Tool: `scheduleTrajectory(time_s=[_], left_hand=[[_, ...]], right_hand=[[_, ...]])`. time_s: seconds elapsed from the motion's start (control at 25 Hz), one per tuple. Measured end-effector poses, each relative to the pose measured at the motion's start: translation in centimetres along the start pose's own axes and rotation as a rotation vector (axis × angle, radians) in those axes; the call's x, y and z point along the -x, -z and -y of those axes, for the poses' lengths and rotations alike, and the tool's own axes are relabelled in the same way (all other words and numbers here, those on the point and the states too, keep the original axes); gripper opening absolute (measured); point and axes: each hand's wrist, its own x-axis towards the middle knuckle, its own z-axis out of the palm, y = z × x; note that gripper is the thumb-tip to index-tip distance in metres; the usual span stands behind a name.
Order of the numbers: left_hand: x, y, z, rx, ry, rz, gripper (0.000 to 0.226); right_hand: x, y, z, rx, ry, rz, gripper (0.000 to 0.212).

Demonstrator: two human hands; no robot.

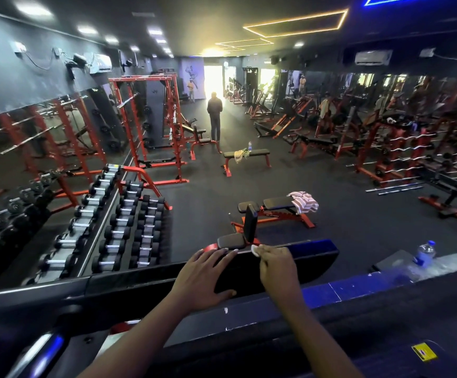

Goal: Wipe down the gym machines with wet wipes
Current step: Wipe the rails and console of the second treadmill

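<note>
Gym hall, racks (151,118) and benches (249,153) beyond. My right fingers (268,251) pinch the wet wipe (255,250) at the far edge of the black machine panel (314,257); my left fingers (217,255) lie flat beside, holding nothing. Judged early: many machines left.

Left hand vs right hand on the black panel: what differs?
Left hand lies flat with fingers spread; right hand has its fingers curled. Left hand holds nothing; right hand pinches a white wipe at the top edge of the black panel. Both touch it.
</note>
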Motion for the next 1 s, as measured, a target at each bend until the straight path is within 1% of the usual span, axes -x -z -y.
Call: scheduleTrajectory(time_s=[0.08, 0.2, 0.32, 0.36, 0.4, 0.48, 0.52, 0.56, 0.6, 0.68, 0.8, 0.96, 1.0], left_hand=[[0.0, -0.1, -0.1, -0.025, 0.007, -0.002, 0.087], [0.0, 0.2, -0.5, -0.028, 0.032, 0.029, 0.09], [-0.2, 0.1, -0.6, -0.045, 0.024, 0.017, 0.091], [-0.1, 0.1, -0.7, -0.046, 0.032, 0.032, 0.091], [-0.1, 0.1, -0.8, -0.043, 0.045, 0.045, 0.091], [-0.3, 0.5, -0.9, -0.05, 0.078, 0.067, 0.09], [-0.7, 0.8, -1.0, -0.027, 0.092, 0.092, 0.095], [-1.2, 1.0, -1.0, 0.019, 0.099, 0.105, 0.1], [-1.7, 1.2, -1.2, 0.087, 0.125, 0.147, 0.103], [-3.4, 1.2, -1.9, 0.13, 0.113, 0.162, 0.103], [-6.4, 1.0, -3.6, 0.13, 0.018, 0.187, 0.093], [-8.6, -0.3, -5.1, 0.106, -0.126, 0.262, 0.088], [-8.7, -0.5, -5.2, 0.089, -0.141, 0.264, 0.088]], right_hand=[[-0.6, 1.2, -2.4, 0.023, -0.078, -0.004, 0.032], [-1.1, 3.5, -6.0, 0.146, -0.164, -0.01, 0.03], [-1.8, 5.6, -7.2, 0.12, -0.434, -0.026, 0.024], [-1.9, 5.6, -6.5, 0.099, -0.429, -0.032, 0.024], [-1.8, 5.2, -5.3, 0.078, -0.35, -0.037, 0.024], [-0.6, 3.2, -2.4, 0.042, -0.122, 0.0, 0.029], [0.0, 2.3, -1.5, 0.03, -0.048, 0.017, 0.032], [0.3, 1.8, -1.3, 0.023, -0.021, 0.023, 0.035], [0.2, 1.4, -1.7, 0.02, -0.028, 0.028, 0.035], [-0.6, 1.6, -3.6, 0.057, -0.105, 0.014, 0.033], [-1.8, 2.8, -6.9, 0.108, -0.221, 0.004, 0.03], [-2.4, 4.7, -9.6, 0.115, -0.263, -0.023, 0.024], [-2.8, 5.6, -10.3, 0.117, -0.312, -0.012, 0.023]])
